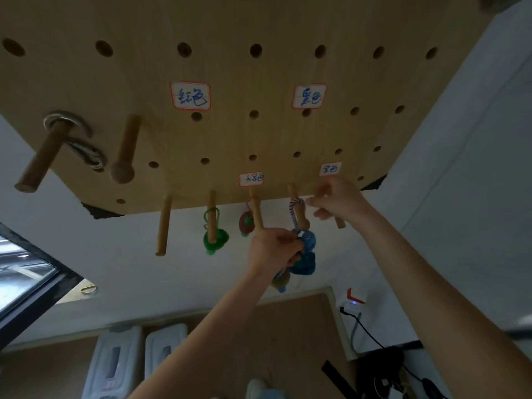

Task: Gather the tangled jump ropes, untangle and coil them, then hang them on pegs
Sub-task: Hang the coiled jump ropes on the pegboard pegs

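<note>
A coiled blue jump rope (pixel 305 254) hangs from a wooden peg (pixel 298 208) on the pegboard (pixel 230 67), its blue-and-white braided loop over the peg. My left hand (pixel 273 249) grips the blue bundle just below that peg. My right hand (pixel 334 203) pinches the braided loop at the peg's right side, fingers curled. A green jump rope (pixel 214 240) hangs coiled on a peg to the left. A red jump rope (pixel 246 223) hangs on the peg between them.
A bare peg (pixel 163 226) juts out left of the green rope. Two larger pegs (pixel 123 148) stand at upper left, one carrying metal carabiners (pixel 83 151). Handwritten labels (pixel 190 96) mark the board. Below are white bins (pixel 138 361), cables (pixel 371 335) and a window (pixel 26 272).
</note>
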